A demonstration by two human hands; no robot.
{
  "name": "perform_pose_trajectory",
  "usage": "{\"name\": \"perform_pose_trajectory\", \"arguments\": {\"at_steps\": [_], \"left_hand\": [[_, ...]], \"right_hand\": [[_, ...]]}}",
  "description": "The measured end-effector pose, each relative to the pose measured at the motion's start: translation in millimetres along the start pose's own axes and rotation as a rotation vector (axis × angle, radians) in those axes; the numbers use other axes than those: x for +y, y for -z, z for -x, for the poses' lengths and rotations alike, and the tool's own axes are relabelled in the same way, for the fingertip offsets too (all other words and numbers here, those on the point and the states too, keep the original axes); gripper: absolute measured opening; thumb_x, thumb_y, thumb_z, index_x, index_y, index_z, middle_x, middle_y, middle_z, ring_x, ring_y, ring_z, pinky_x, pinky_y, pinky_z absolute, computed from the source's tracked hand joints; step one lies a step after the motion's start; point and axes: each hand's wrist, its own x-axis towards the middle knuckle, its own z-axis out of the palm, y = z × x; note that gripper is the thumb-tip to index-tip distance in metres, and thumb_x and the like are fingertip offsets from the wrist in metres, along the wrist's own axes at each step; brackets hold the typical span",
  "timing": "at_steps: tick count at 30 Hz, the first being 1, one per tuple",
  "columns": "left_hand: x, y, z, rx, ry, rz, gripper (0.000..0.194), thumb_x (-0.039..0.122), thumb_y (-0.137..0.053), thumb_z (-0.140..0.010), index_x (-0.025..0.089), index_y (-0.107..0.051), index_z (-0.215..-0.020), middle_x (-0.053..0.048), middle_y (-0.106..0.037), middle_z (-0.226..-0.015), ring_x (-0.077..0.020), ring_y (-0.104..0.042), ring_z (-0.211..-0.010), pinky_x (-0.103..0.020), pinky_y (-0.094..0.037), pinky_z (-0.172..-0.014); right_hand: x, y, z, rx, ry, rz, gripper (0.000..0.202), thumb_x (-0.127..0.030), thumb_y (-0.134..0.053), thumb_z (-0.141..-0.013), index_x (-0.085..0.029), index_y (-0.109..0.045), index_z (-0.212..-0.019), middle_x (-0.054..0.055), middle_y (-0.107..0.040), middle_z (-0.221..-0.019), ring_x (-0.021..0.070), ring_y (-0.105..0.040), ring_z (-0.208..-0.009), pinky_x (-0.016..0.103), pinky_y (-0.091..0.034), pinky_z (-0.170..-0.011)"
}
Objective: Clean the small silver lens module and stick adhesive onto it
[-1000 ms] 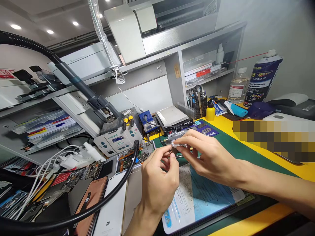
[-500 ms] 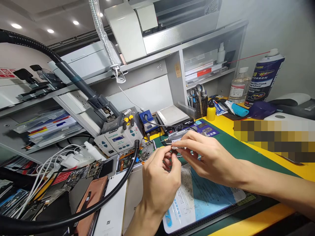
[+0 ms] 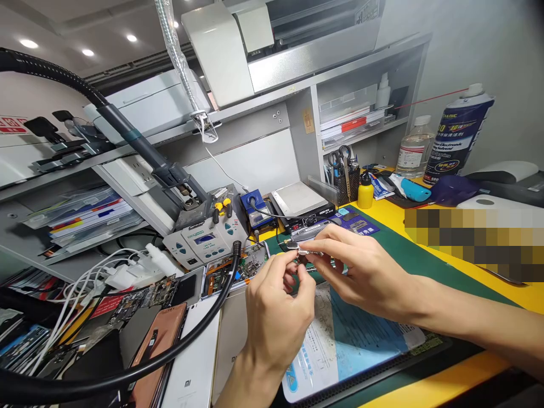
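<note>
Right hand (image 3: 369,272) has the tiny part (image 3: 304,251) pinched in its fingertips, past the blue mat (image 3: 361,340) at 11 o'clock. Left hand (image 3: 280,317) is curled beside it, can't tell if gripping. Loose pinch = part pings into the tray (image 3: 250,281), 9 o'clock.

I record one small, slender, pale part (image 3: 306,251), apparently near level, pinched in the right hand (image 3: 365,266), partly covered.
</note>
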Motion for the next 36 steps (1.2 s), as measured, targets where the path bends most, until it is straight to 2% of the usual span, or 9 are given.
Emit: {"name": "perform_pose_trajectory", "arguments": {"at_steps": [3,16,30,36], "left_hand": [[0.4,-0.1,0.3,-0.006,-0.001,-0.009,0.017,0.012,-0.059,-0.086,0.016,-0.068,-0.099,0.000,-0.066,-0.077,-0.0128,-0.060,-0.064,-0.025,-0.051,-0.063],[2.1,-1.1,-0.2,0.019,0.052,0.059,0.019,0.011,-0.061,-0.083,0.016,-0.070,-0.099,0.000,-0.068,-0.077,-0.0096,-0.061,-0.060,-0.019,-0.052,-0.058],[1.6,-2.2,1.6,-0.022,0.100,0.112,0.018,0.013,-0.060,-0.085,0.016,-0.070,-0.100,-0.001,-0.069,-0.080,-0.0102,-0.063,-0.065,-0.019,-0.053,-0.060],[2.0,-2.3,1.6,-0.010,0.118,0.117,0.018,0.014,-0.061,-0.084,0.017,-0.070,-0.100,0.000,-0.068,-0.079,-0.0094,-0.062,-0.061,-0.018,-0.053,-0.057]], "right_hand": [[-0.7,0.3,0.0,-0.032,0.042,-0.028,0.025,-0.011,-0.053,-0.095,-0.009,-0.066,-0.116,0.010,-0.063,-0.090,0.0179,-0.061,-0.077,0.029,-0.051,-0.063],[-1.6,1.2,1.1,-0.019,0.071,-0.038,0.027,-0.011,-0.055,-0.094,-0.008,-0.066,-0.118,0.010,-0.062,-0.087,0.0169,-0.059,-0.074,0.028,-0.049,-0.061],[-2.7,1.5,-0.2,-0.031,0.055,-0.037,0.026,-0.010,-0.056,-0.091,-0.007,-0.070,-0.112,0.008,-0.061,-0.080,0.0167,-0.057,-0.066,0.029,-0.045,-0.055],[-2.1,1.6,0.6,-0.018,0.034,-0.033,0.023,-0.011,-0.055,-0.093,-0.008,-0.069,-0.110,0.009,-0.064,-0.084,0.0165,-0.060,-0.070,0.029,-0.047,-0.060]]}}
